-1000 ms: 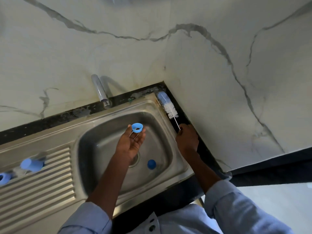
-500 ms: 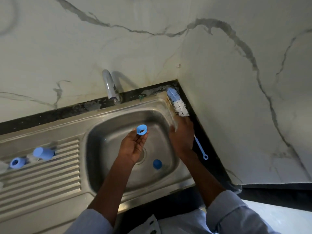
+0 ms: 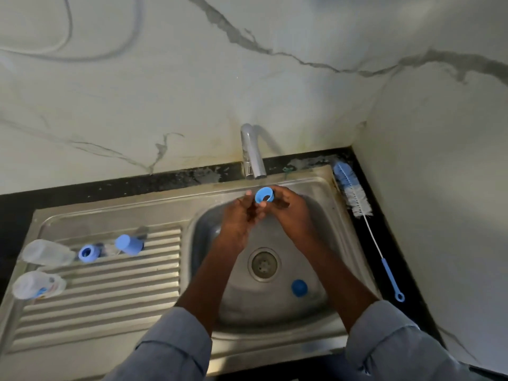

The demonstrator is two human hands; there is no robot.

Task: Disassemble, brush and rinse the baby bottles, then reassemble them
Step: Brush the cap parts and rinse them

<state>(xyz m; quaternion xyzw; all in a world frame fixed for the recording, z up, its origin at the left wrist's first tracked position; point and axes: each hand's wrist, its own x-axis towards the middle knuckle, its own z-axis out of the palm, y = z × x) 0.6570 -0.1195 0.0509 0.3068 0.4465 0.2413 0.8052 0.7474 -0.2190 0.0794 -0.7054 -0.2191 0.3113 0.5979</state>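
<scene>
While both hands met over the steel sink [image 3: 324,188], just under the tap [image 3: 251,154], a blue bottle ring [image 3: 264,195] was pinched between the fingers of the left hand [image 3: 239,218] and right hand [image 3: 291,213] (opening tilted toward the camera). Beside the basin, a bottle brush [image 3: 354,193] was laid on the dark counter.

basin floor [image 3: 264,303]: open | obstacles: blue cap [image 3: 299,287], tap [image 3: 251,152] above hands
</scene>
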